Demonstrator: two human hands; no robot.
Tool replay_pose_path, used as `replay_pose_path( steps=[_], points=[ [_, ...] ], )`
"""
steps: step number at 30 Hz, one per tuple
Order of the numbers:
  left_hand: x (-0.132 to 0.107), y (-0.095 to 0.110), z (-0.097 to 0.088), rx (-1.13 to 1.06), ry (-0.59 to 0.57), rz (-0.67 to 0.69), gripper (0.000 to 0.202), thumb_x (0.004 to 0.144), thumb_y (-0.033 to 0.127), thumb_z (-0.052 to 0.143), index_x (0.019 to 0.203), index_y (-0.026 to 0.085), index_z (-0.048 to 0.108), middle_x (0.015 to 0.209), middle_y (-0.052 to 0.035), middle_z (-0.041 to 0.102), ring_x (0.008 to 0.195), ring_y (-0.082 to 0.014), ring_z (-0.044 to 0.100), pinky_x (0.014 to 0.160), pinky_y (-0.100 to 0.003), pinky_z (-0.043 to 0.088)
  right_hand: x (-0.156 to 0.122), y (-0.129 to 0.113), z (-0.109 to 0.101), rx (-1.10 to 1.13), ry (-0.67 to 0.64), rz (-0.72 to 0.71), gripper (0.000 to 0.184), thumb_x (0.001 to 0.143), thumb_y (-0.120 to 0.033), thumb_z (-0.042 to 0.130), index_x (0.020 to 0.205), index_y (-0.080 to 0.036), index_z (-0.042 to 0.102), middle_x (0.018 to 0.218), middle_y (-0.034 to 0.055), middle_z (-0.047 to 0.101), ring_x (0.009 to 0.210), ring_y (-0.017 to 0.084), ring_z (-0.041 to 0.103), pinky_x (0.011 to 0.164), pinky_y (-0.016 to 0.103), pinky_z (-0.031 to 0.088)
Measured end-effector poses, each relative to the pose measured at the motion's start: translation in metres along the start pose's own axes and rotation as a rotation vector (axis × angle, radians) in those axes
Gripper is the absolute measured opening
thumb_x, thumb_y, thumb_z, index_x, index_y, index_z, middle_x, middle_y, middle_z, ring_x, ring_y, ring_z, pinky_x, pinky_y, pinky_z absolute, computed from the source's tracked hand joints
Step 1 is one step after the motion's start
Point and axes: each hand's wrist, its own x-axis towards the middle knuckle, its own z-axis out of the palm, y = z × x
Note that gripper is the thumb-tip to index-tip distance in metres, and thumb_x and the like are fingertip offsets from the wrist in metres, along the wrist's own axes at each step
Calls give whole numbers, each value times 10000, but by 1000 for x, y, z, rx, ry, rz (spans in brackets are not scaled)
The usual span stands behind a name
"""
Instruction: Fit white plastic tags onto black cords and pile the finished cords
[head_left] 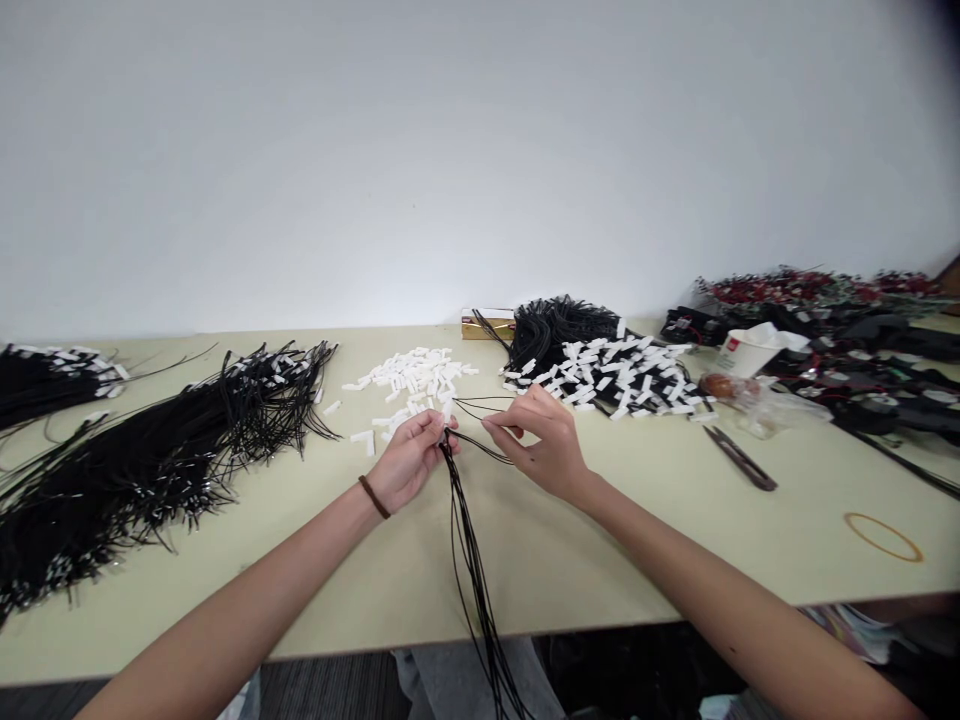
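Bare forearms [247, 600] reach over the table [600, 580]; the left hand [409, 462] pinches slim black cords [471, 570], tails draping past the edge, and the right hand [546, 440] pinches their strands. Loose white connectors [416, 375] crowd ahead; cord bundles [150, 460] lie leftward, snips [739, 458] rightward.

Both bare forearms reach in from the lower corners and slant toward each other. The left forearm [277, 570] runs up and to the right into the left hand [411, 455], its fingers curled inward and its thumb pressed toward them in a close pinch. The right forearm [712, 570] angles up and to the left, the right hand [541, 440] bending inward at the wrist [589, 488]. Its thumb and forefinger meet at the tips, with the knuckles bent. The two hands face each other, near but apart.
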Motion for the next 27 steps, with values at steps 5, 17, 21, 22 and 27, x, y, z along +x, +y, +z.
replay_pose_path(
  steps=[5,17,21,22,27],
  points=[
    [0,0,-1,27,-12,14,278,634,295,726,697,125,515,795,-9,545,601,-64,500,600,-205,424,1,-1,0,52,2,71,210,837,-229,510,637,-187,558,501,-15,440,540,119,364,564,270,320],
    [-3,0,2,167,-69,33,279,662,355,691,697,125,537,773,-13,537,591,-78,503,604,-241,433,-4,-1,4,-59,-71,51,149,833,-189,474,690,-186,518,628,18,488,641,147,393,619,292,340],
    [-4,-1,3,221,-126,-3,297,665,384,679,684,124,535,724,-14,536,582,-90,515,594,-242,429,-6,1,6,-50,-96,29,103,819,-174,494,719,-193,506,894,70,560,830,185,462,701,325,390],
    [-4,-1,3,232,-137,-12,298,666,387,677,687,125,537,701,-11,534,580,-92,518,593,-239,425,-6,2,6,-8,-117,20,104,820,-166,489,720,-195,492,968,75,569,886,192,475,739,342,400],
    [-2,-4,0,264,-160,-53,292,670,386,674,692,132,532,645,4,528,560,-95,526,582,-231,407,-7,5,7,257,-250,60,120,838,-134,425,742,-204,448,1076,81,598,956,171,543,798,336,441]
  ],
)
